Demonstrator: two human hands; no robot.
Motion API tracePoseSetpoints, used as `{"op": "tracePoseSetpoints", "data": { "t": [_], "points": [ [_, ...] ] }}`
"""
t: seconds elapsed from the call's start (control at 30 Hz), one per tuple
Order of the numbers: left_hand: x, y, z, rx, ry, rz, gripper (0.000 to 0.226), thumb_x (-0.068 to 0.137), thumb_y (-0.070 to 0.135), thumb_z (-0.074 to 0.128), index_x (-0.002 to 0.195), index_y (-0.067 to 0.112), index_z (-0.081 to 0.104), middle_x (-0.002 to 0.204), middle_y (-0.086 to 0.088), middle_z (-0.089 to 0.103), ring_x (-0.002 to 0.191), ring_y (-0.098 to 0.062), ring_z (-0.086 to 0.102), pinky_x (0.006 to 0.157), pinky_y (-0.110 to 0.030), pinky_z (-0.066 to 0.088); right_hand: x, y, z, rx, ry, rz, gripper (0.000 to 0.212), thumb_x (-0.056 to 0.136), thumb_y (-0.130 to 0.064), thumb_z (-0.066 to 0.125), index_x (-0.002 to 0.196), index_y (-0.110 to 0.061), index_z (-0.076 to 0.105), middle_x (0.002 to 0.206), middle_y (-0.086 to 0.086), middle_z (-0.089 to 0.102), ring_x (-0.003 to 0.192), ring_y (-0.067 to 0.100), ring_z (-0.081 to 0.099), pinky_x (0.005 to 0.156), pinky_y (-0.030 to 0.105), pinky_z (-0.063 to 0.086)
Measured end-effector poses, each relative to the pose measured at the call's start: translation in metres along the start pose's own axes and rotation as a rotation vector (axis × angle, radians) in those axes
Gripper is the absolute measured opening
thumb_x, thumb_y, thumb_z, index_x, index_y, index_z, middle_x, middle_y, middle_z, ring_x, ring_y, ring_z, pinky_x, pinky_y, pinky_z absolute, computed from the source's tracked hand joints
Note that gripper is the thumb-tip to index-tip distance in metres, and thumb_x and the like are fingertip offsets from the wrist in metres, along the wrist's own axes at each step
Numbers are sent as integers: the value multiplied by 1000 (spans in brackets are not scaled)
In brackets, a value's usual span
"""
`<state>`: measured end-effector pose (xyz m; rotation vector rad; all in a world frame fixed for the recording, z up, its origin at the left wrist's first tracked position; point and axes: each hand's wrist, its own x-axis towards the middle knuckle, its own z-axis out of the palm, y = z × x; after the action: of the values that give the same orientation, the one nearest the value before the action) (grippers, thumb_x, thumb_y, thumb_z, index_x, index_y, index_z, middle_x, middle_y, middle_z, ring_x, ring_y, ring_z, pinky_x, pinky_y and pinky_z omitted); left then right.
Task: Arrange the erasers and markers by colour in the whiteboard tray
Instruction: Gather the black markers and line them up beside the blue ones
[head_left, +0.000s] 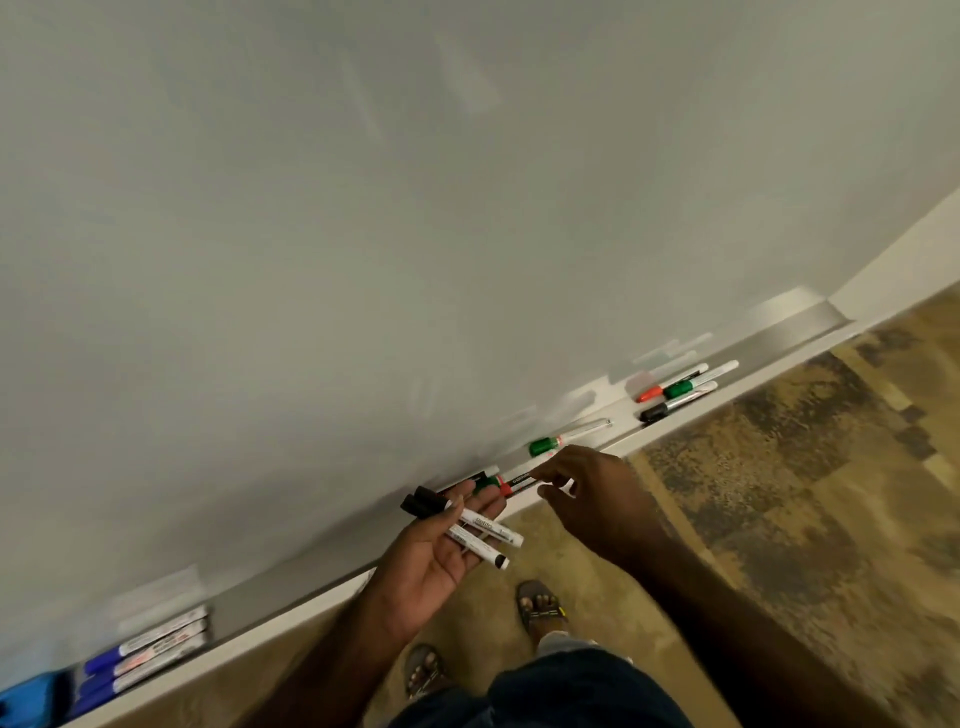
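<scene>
markers (462, 525), two black-capped, lay clamped in the left hand (441, 551) at lower centre; the right hand (587, 493), fingers apart, reached into the tray (311, 582), likely to pinch another marker (519, 480).

Tray (291, 592) below whiteboard (363, 208), marker grp (140, 654) far left, single marker (566, 436) mid, marker cluster (680, 387) right, floor (779, 493) nearer.

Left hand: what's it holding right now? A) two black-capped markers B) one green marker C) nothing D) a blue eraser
A: the left hand has its palm up with two black-capped markers lying across the fingers, white barrels pointing away from the whiteboard tray.
</scene>
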<state>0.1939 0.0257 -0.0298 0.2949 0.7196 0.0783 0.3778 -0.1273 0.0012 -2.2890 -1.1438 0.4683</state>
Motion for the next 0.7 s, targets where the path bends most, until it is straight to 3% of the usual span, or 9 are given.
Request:
{"op": "tracePoseSetpoints", "data": {
  "t": [0.23, 0.33, 0.47, 0.57, 0.7],
  "points": [
    [29, -33, 42, 17, 13, 20, 43, 101, 7, 44, 144, 4, 47, 144, -22, 57, 131, -35, 58, 106, -54, 49, 20, 92, -65, -110, 53, 90, 22, 91, -16, 71, 109, -27, 78, 107, -9, 73, 88, 8, 63, 82, 30, 56],
    [43, -46, 55, 25, 13, 13, 43, 103, 7, 41, 146, 6, 46, 145, -21, 56, 132, -35, 57, 112, -55, 43, 33, 131, -84, -202, 45, 118, 29, 90, -6, 66, 107, -26, 79, 112, -6, 73, 103, 16, 64, 88, 27, 50],
    [57, -59, 67, 27, 6, 11, 44, 104, 9, 41, 148, 8, 46, 148, -20, 53, 136, -34, 53, 114, -55, 41, 48, 168, -103, -307, 36, 67, 48, 80, 10, 62, 105, -26, 80, 111, -4, 75, 106, 19, 65, 87, 20, 45],
    [65, -63, 73, 19, -7, 14, 43, 104, 9, 41, 147, 8, 48, 150, -20, 52, 137, -35, 52, 111, -55, 41, 61, 188, -110, -341, 9, 80, 47, 82, 8, 58, 114, -21, 77, 112, 0, 73, 110, 23, 62, 91, 32, 53],
    [70, -61, 80, 30, -14, 28, 44, 104, 9, 41, 147, 9, 47, 150, -19, 52, 138, -34, 51, 113, -55, 40, 78, 201, -113, -439, -111, 54, 51, 79, 5, 55, 116, -24, 75, 111, -3, 70, 105, 20, 58, 89, 31, 52]
  ]
}}
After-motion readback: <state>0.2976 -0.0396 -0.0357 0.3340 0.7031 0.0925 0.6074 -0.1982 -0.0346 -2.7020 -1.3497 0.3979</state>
